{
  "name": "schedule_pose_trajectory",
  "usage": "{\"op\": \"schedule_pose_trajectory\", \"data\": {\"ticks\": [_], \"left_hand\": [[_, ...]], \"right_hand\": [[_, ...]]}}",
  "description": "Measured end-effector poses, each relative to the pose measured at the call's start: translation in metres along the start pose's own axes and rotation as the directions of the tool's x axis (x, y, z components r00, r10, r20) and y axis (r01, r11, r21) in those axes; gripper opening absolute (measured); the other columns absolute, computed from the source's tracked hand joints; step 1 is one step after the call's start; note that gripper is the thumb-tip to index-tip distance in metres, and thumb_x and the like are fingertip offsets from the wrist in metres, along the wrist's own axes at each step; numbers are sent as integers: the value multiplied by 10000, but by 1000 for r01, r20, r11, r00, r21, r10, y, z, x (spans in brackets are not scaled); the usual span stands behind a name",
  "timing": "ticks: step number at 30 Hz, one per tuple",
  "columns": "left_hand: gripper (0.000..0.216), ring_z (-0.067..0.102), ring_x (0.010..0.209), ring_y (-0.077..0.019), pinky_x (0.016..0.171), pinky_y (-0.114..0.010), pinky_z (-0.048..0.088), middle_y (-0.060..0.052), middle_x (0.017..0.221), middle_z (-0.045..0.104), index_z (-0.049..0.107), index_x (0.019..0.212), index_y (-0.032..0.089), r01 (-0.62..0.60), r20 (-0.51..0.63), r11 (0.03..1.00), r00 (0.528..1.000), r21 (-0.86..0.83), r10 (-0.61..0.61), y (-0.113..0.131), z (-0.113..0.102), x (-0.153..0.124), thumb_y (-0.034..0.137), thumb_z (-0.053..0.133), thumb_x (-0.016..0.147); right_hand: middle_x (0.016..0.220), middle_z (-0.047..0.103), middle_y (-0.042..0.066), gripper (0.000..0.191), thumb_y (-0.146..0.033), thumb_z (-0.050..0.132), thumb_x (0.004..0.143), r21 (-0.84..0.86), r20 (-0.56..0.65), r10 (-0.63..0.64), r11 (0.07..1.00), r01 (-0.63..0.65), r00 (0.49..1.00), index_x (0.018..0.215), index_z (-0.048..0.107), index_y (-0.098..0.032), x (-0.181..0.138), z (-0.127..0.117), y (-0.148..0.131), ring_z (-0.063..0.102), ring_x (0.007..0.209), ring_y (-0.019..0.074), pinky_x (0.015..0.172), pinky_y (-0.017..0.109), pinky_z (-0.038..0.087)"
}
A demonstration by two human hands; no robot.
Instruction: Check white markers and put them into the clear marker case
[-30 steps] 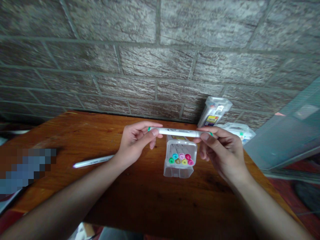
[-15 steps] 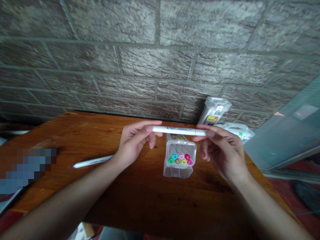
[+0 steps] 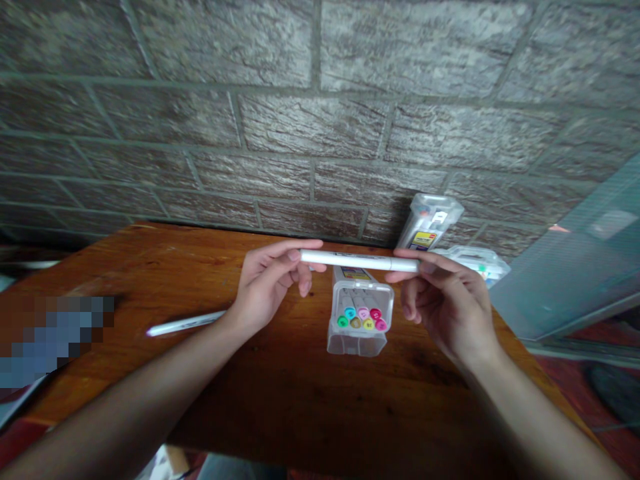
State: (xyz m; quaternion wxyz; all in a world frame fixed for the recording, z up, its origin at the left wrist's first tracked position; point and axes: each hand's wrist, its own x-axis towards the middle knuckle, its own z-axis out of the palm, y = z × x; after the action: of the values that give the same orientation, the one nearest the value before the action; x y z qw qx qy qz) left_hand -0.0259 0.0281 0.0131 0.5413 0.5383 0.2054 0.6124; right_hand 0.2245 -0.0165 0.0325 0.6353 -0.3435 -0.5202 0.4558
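A white marker pen point(image 3: 356, 259) is held level in the air between both hands. My left hand point(image 3: 273, 280) pinches its left end between thumb and fingers. At the other end, my right hand point(image 3: 447, 297) grips the marker the same way, with the fingertips near a seam in the barrel. Below and behind the marker, a clear plastic case point(image 3: 363, 288) lies open on the table, with several markers point(image 3: 362, 317) inside. Their coloured round ends, green, blue, pink, red and yellow among them, face me.
Another white marker point(image 3: 185, 323) with a purplish tip lies on the wooden table point(image 3: 280, 393) by my left forearm. Against the brick wall point(image 3: 310, 127) stands a clear marker case point(image 3: 431, 219); beside it is a second clear container point(image 3: 483, 263). A grey panel point(image 3: 575, 247) rises on the right.
Both hands hold almost the same place. The right hand has shifted very slightly to the right along with the marker's right end, and the left fingertips have moved slightly left.
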Motion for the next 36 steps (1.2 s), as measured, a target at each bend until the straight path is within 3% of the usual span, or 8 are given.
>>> {"op": "schedule_pose_trajectory", "data": {"ticks": [36], "left_hand": [[283, 636, 520, -129, 526, -257, 523, -154, 858, 842, 858, 1133, 130, 22, 35, 996, 999, -91, -19, 4, 2, 0, 282, 728, 932]], "right_hand": [[857, 861, 109, 259, -255, 678, 939, 115, 4, 23, 993, -24, 1000, 1093, 867, -167, -1, -1, -1, 608, 396, 127, 350, 226, 439]]}}
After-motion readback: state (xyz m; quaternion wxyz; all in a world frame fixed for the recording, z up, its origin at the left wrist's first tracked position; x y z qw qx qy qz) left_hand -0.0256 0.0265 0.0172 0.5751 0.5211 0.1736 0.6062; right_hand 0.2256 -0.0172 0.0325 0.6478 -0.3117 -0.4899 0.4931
